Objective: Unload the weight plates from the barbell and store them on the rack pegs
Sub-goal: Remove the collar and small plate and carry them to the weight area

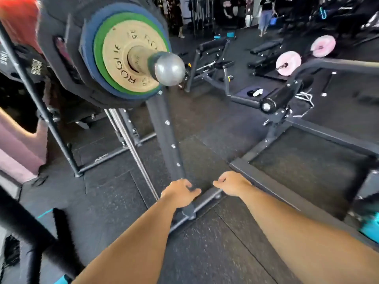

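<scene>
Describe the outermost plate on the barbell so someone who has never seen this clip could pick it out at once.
Find the loaded barbell sleeve at the upper left, its rounded grey end cap facing the camera. The outermost plate sits nearest that cap. It is the smallest, tan-gold with dark lettering, ringed by a green plate, then a blue plate, then wide black plates.

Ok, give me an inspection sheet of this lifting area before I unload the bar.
Surface: black speckled rubber floor.
Job's things: grey steel barbell end carrying gold metal plate, green plate, blue plate, large black plates.
Clutter: pink round plates, far right.
Hands: left hand and right hand low, loosely curled, holding nothing.
Cables: thin white cord beside black roller pad.
Surroundings: black steel rack upright; people in background.
</scene>
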